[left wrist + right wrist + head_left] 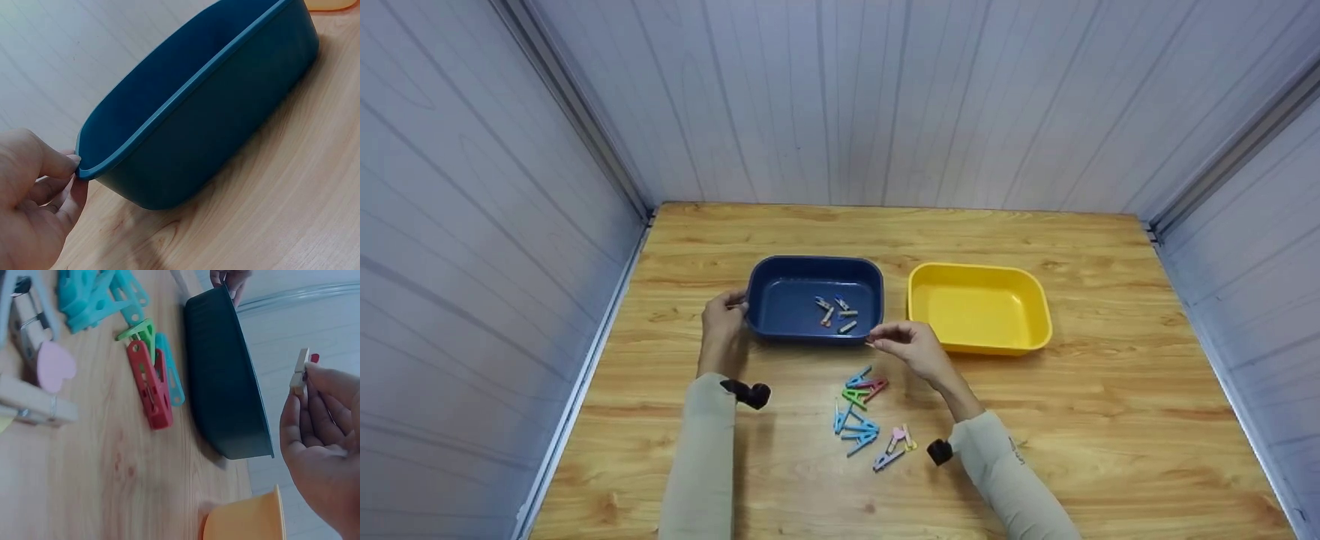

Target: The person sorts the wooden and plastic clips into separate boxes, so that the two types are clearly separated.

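My left hand [722, 324] pinches the left rim of a dark blue plastic basin [810, 339], thumb inside and fingers outside. Inside the basin lie several small wooden clothespins [848, 314]. At its front right corner, my right hand [913, 349] pinches another wooden clothespin [300, 376] between thumb and fingertips; a bit of red shows on it. Nearer me on the table are loose plastic clothespins: a red one [151, 385], a green one [855, 397] and several light blue ones [861, 433]. Two wooden clothespins, one with a pink heart [55, 367], lie by a grey-blue clothespin [888, 460].
To the right of the blue basin stands a yellow basin [979, 304] with no clothespins visible in it. The wooden table [1125, 390] is bounded by pale panel walls [855, 105] at the back and both sides.
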The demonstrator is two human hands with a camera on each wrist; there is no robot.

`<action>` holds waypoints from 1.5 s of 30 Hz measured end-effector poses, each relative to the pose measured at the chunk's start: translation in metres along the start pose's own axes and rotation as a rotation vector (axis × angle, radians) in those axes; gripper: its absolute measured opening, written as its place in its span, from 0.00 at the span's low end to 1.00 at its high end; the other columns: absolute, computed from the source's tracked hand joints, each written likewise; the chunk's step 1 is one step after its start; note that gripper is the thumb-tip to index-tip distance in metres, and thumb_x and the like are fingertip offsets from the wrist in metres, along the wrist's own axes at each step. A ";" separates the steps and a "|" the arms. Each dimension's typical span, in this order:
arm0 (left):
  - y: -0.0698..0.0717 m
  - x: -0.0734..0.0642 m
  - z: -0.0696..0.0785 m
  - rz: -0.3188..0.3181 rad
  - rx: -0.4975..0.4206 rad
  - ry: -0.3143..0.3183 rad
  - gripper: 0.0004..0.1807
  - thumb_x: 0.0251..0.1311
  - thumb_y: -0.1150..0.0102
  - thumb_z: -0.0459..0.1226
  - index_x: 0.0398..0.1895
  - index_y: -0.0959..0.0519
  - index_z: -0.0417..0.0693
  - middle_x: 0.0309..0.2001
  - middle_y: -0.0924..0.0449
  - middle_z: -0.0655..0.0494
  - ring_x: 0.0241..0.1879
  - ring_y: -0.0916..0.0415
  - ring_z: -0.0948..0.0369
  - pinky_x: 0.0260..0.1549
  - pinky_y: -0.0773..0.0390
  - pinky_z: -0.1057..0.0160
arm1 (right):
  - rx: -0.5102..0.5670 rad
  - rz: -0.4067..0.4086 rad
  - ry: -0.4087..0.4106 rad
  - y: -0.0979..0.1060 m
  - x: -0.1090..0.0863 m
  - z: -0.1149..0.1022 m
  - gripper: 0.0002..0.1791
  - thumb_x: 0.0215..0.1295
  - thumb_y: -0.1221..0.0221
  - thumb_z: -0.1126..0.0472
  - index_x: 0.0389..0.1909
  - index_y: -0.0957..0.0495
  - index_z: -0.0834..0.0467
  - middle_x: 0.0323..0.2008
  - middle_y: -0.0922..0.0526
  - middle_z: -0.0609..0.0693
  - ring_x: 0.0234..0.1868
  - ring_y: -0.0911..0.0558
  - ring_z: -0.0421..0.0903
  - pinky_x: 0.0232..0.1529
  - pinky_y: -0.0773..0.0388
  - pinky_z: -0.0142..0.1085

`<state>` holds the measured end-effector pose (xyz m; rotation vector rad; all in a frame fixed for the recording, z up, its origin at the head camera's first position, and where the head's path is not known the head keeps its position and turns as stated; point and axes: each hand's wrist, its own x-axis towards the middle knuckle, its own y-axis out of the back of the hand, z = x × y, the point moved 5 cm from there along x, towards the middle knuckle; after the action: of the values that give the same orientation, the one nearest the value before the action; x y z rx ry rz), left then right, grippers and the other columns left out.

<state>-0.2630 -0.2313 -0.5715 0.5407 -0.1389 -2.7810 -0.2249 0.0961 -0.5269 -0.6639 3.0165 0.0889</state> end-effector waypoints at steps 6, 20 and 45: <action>0.001 0.001 0.003 0.007 0.109 -0.058 0.17 0.67 0.54 0.28 0.57 0.25 0.38 0.54 0.24 0.42 0.53 0.28 0.53 0.52 0.28 0.61 | -0.049 0.102 0.032 0.001 0.013 -0.005 0.12 0.61 0.40 0.72 0.45 0.22 0.73 0.44 0.17 0.66 0.43 0.17 0.45 0.45 0.20 0.31; 0.002 0.003 0.003 0.012 0.116 -0.050 0.17 0.66 0.53 0.28 0.57 0.25 0.37 0.52 0.24 0.42 0.51 0.28 0.54 0.51 0.28 0.62 | -0.126 0.287 0.031 0.006 0.056 0.023 0.09 0.59 0.38 0.70 0.40 0.17 0.64 0.39 0.15 0.57 0.40 0.18 0.42 0.41 0.21 0.27; 0.004 0.003 0.006 0.008 0.248 -0.135 0.18 0.66 0.53 0.29 0.57 0.25 0.37 0.54 0.23 0.40 0.52 0.27 0.52 0.48 0.27 0.61 | -0.318 0.290 0.052 0.001 0.075 0.018 0.08 0.59 0.38 0.69 0.40 0.17 0.62 0.40 0.15 0.54 0.42 0.19 0.45 0.47 0.21 0.36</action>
<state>-0.2665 -0.2360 -0.5662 0.4065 -0.5199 -2.8086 -0.2927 0.0673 -0.5495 -0.2387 3.1554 0.5797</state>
